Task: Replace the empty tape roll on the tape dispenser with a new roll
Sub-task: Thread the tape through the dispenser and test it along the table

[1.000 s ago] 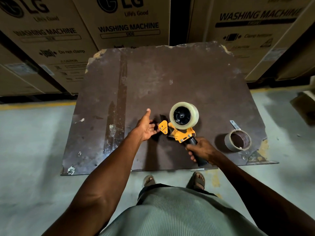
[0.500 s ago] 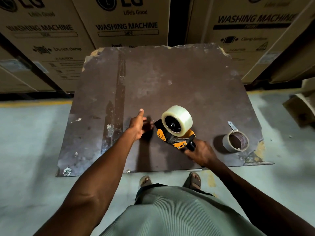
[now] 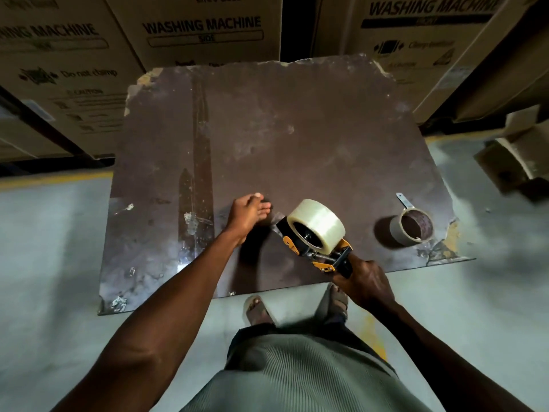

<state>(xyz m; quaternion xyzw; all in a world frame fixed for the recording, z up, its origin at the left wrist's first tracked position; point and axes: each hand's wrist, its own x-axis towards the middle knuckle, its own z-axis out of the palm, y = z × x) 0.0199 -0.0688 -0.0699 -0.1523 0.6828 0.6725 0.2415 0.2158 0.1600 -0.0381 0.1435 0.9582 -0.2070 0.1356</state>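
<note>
Right hand grips the tape dispenser handle, new roll mounted. Left hand is loosely open just beside it. One empty roll sits on the scuffed brown surface, washing machine boxes behind.

desk: lay low over the floor, ahead of the person's feet
boxes: stood behind the desk's far edge
tape dispenser: near the desk's front edge, right of centre, tilted
new roll: sat on the tape dispenser
empty roll: on the desk, right of the tape dispenser, apart from it, near the right front corner
left hand: on the desk just left of the tape dispenser's front end
right hand: at the desk's front edge, around the dispenser's handle
</note>
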